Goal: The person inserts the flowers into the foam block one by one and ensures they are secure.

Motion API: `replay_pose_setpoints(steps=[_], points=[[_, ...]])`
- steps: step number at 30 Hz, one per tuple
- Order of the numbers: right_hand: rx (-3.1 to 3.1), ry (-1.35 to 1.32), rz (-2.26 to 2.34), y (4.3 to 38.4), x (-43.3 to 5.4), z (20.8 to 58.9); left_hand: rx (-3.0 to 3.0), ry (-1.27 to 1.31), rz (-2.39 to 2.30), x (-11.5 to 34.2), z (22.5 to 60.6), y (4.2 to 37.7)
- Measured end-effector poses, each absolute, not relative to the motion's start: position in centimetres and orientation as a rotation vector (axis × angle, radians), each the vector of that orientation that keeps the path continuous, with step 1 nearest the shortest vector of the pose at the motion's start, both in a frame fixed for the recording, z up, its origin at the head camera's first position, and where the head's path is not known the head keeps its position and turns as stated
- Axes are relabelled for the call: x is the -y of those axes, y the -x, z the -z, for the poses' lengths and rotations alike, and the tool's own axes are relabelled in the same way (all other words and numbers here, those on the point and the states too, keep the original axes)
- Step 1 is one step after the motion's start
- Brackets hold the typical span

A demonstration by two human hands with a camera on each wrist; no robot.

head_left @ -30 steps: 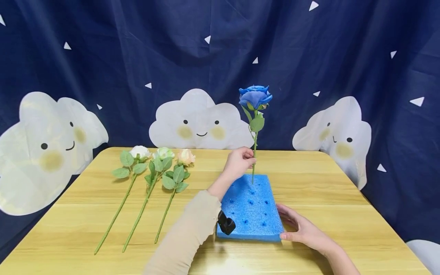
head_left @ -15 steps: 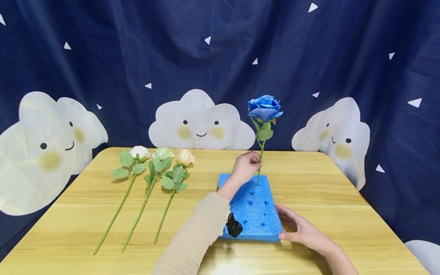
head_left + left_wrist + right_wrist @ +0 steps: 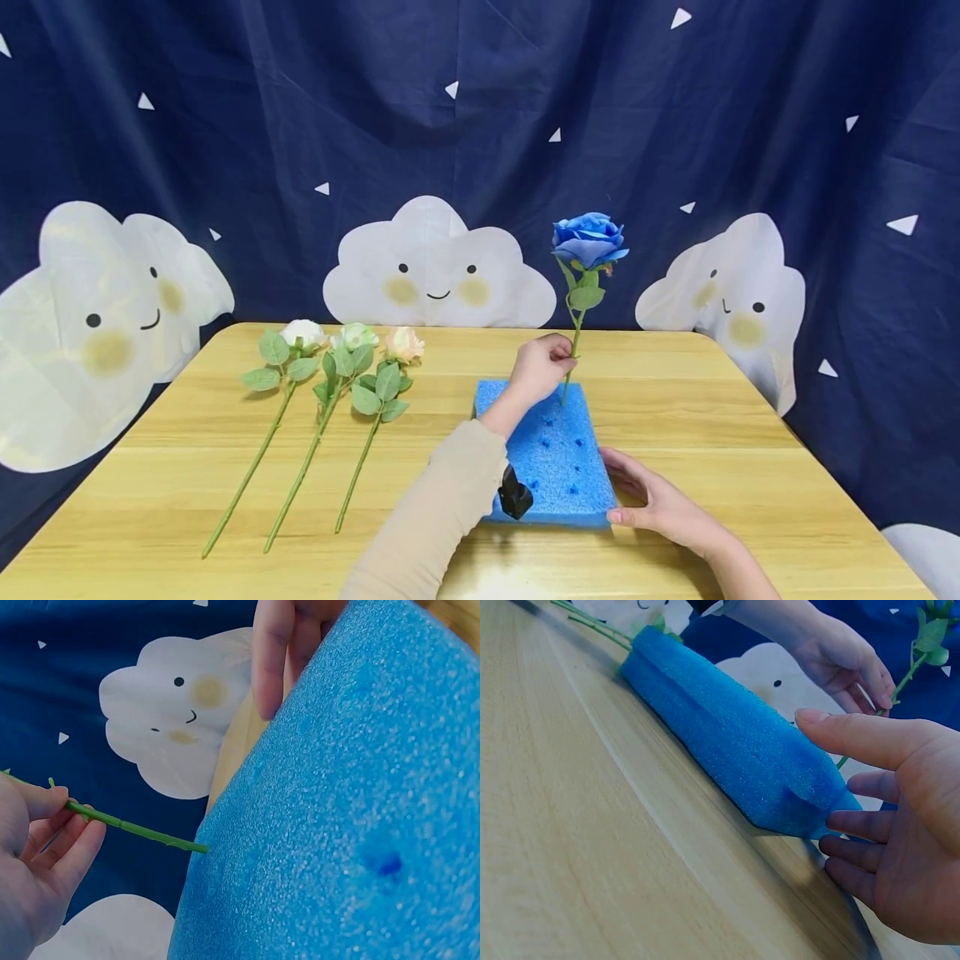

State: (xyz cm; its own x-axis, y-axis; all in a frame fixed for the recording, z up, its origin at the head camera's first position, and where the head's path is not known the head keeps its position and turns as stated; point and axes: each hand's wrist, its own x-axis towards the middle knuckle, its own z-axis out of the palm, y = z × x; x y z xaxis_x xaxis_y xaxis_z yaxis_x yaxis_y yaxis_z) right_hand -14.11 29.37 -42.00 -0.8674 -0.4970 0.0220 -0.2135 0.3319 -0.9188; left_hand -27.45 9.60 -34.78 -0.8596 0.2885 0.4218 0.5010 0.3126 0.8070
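My left hand (image 3: 540, 367) pinches the green stem of a blue artificial rose (image 3: 589, 240) between thumb and fingertips, over the far end of a blue foam block (image 3: 558, 467). The rose stands nearly upright, leaning a little to the right. In the left wrist view the lower end of the stem (image 3: 142, 830) shows whole, its tip close at the foam's surface. Small holes dot the block's top. Beside the block's near right corner, my right hand (image 3: 660, 500) has its thumb at the edge and its fingers loosely extended along the side, as the right wrist view shows.
On the left of the wooden table (image 3: 712, 400) lie three more artificial flowers: a white one (image 3: 303, 333), a pale green one (image 3: 356, 336) and a peach one (image 3: 405, 343), stems toward the near side. A dark blue curtain (image 3: 480, 100) with cloud faces hangs behind the table.
My left hand has carried the blue rose to the right and slightly down, and the flower tilts more to the right. The right hand stays at the foam block's side.
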Motion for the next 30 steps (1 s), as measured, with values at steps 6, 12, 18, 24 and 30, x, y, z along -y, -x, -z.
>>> replay_pose_setpoints(steps=[6, 12, 18, 24, 30], points=[[-2.325, 0.632, 1.554, 13.9, -29.3, 41.88, 2.383, 0.725, 1.539, -9.59, 34.94, 27.48], [-2.34, 0.666, 1.553, 13.84, -29.23, 41.79, 2.416, 0.721, 1.532, -9.62, 35.09, 27.51], [-2.381, 0.63, 1.52, 13.97, -29.37, 42.05, 2.442, 0.73, 1.457, -9.55, 35.14, 27.76], [-2.39, 0.633, 1.512, 13.92, -29.21, 41.89, 2.421, 0.744, 1.446, -9.78, 35.11, 27.63], [-2.384, 0.654, 1.522, 13.82, -29.07, 41.6, 2.402, 0.764, 1.42, -9.75, 35.31, 27.86]])
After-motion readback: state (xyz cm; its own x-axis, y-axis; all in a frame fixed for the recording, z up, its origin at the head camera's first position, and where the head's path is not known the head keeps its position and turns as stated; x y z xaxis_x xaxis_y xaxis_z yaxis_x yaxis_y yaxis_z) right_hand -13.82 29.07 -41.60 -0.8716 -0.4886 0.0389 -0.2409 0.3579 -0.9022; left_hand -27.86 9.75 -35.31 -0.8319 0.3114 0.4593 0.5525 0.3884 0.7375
